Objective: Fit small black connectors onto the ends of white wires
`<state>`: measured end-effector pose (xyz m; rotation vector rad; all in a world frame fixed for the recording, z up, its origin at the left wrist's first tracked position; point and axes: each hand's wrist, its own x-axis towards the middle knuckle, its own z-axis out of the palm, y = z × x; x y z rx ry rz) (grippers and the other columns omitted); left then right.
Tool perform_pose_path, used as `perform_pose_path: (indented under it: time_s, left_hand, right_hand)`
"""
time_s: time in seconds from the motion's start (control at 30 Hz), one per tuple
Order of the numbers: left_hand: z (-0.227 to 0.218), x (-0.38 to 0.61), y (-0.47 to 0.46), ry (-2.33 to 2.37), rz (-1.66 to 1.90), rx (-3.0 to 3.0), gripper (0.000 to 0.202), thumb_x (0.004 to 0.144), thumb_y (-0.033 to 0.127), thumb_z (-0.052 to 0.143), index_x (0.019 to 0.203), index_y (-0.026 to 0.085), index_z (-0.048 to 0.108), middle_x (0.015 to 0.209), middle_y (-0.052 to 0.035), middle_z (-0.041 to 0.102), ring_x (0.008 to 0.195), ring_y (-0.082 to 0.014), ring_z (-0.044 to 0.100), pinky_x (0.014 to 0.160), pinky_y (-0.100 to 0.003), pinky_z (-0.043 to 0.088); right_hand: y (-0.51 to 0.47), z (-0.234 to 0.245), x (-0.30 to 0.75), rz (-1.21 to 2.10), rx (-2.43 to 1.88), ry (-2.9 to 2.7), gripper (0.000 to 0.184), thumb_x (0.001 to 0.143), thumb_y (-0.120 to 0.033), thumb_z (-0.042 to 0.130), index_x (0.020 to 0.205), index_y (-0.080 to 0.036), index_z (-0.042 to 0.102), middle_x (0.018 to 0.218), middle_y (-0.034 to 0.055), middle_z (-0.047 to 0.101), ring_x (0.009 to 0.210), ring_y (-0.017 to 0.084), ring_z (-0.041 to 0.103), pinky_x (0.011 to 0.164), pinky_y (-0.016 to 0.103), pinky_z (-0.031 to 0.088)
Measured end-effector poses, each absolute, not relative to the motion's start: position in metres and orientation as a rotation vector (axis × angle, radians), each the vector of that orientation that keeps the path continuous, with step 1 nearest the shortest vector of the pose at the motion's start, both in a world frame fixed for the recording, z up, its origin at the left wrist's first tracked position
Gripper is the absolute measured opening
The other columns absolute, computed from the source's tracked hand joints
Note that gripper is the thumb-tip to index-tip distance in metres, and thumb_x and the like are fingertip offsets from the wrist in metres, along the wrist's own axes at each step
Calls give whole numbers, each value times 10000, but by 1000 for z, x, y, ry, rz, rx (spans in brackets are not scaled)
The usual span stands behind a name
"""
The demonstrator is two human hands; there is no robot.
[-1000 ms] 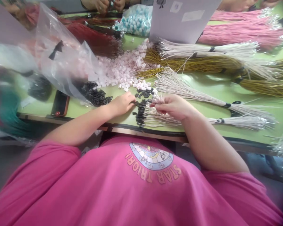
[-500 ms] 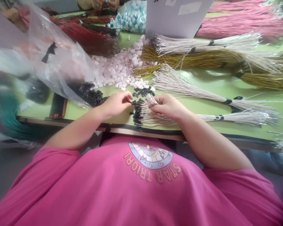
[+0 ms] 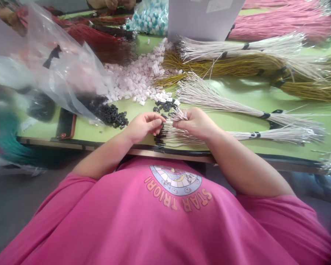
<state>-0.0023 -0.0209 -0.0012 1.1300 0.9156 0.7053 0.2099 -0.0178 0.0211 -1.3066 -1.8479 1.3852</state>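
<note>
My left hand (image 3: 145,126) is curled with fingertips pinched at a small black connector beside a row of black connectors (image 3: 160,137) on white wire ends. My right hand (image 3: 194,122) grips a fan of thin white wires (image 3: 179,115) from the bundle (image 3: 264,134) lying along the near edge of the green table (image 3: 237,99). The two hands almost meet over the wire ends. Loose black connectors (image 3: 113,117) lie just left of my left hand, and a small black pile (image 3: 164,106) lies beyond the hands.
A heap of pale pink connectors (image 3: 139,79), a clear plastic bag (image 3: 57,70), a phone (image 3: 66,125), more white wire bundles (image 3: 237,49), yellow wires (image 3: 264,68), pink wires (image 3: 278,22), red wires (image 3: 105,40) and a bag of blue-white parts (image 3: 151,16). Another person's hands (image 3: 113,3) at the far edge.
My left hand drew back from the loose connectors toward my right hand and turned its fingers inward. My right hand shifted slightly left with the wires.
</note>
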Motion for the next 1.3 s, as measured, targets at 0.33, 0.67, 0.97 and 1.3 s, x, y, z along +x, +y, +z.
perform_pose_path:
  time_s: [0.33, 0.67, 0.97, 1.3]
  left_hand:
    - [0, -2, -22, 987, 739, 1089, 252, 681, 220, 726, 852, 143, 558, 759, -23, 681, 639, -117, 665, 608, -245, 540]
    - [1, -4, -22, 1022, 743, 1281, 223, 717, 249, 705, 907, 159, 629, 676, -4, 671, 585, -102, 626, 564, -223, 501]
    - [-6, -2, -19, 1000, 763, 1159, 235, 777, 350, 668, 889, 160, 584, 728, -29, 694, 574, -103, 634, 519, -210, 480]
    - [-7, 1, -20, 983, 809, 1145, 234, 730, 321, 711, 872, 148, 641, 720, -20, 671, 552, -78, 602, 509, -197, 475]
  right_hand:
    - [-17, 21, 209, 1298, -1360, -1900, 177, 702, -300, 556, 609, -150, 561, 531, -39, 399, 528, 87, 366, 529, 238, 277]
    - [-17, 23, 210, 1299, -1360, -1898, 171, 700, -299, 558, 622, -149, 579, 531, -40, 399, 535, 91, 375, 537, 245, 279]
    - [-18, 25, 211, 1357, -1314, -1837, 182, 678, -315, 596, 652, -135, 603, 560, -32, 444, 551, 93, 399, 550, 245, 299]
    - [-20, 25, 207, 1311, -1387, -1801, 209, 693, -316, 585, 581, -151, 521, 540, -31, 392, 534, 87, 368, 532, 243, 283]
